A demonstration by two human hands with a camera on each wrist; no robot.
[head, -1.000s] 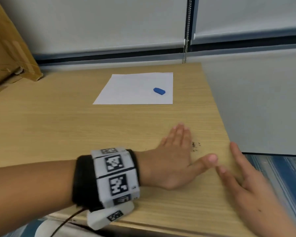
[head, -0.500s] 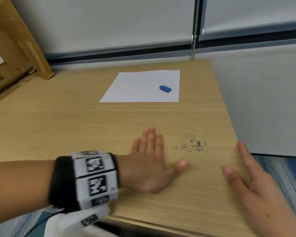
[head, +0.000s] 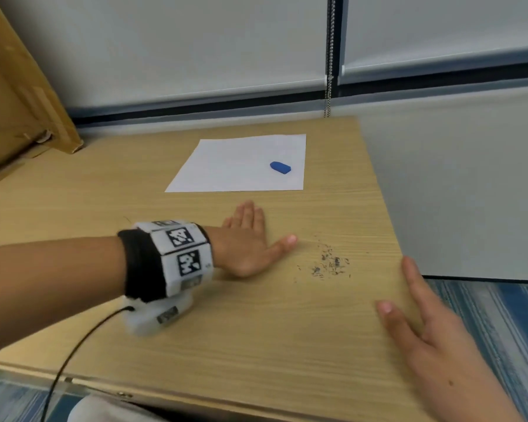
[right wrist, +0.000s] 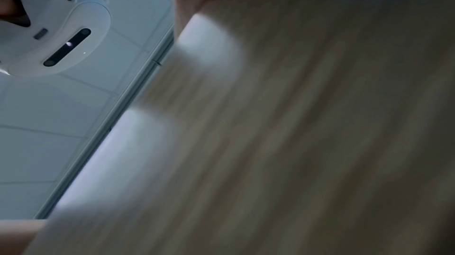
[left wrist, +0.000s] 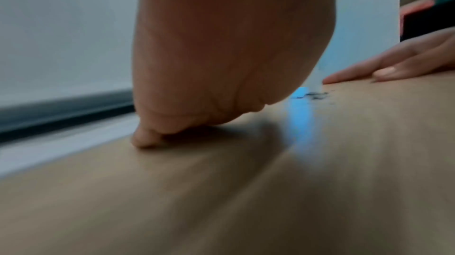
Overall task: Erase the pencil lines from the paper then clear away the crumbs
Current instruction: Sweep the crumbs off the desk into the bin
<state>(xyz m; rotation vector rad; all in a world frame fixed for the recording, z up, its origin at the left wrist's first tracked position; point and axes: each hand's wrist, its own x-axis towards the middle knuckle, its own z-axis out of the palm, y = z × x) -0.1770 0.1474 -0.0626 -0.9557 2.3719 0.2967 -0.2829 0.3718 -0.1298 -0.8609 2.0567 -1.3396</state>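
Note:
A white sheet of paper (head: 241, 162) lies at the back of the wooden table (head: 195, 330), with a blue eraser (head: 280, 167) resting on its right part. A small heap of dark crumbs (head: 328, 264) sits on the wood near the right edge, also seen as crumbs (left wrist: 316, 95) in the left wrist view. My left hand (head: 250, 236) lies flat on its edge, fingers straight, thumb pointing at the crumbs from their left. My right hand (head: 424, 330) rests open at the table's right edge, just right of the crumbs, holding nothing.
A cardboard box (head: 19, 95) leans at the back left. A bead chain (head: 329, 56) hangs from the blinds behind the table. The table's right edge (head: 387, 214) drops to a grey wall and blue striped floor (head: 500, 315). A cable (head: 73, 354) trails from my left wrist.
My left hand has drawn back to the left, away from the crumbs, uncovering the heap. My right hand stays at the table's right edge.

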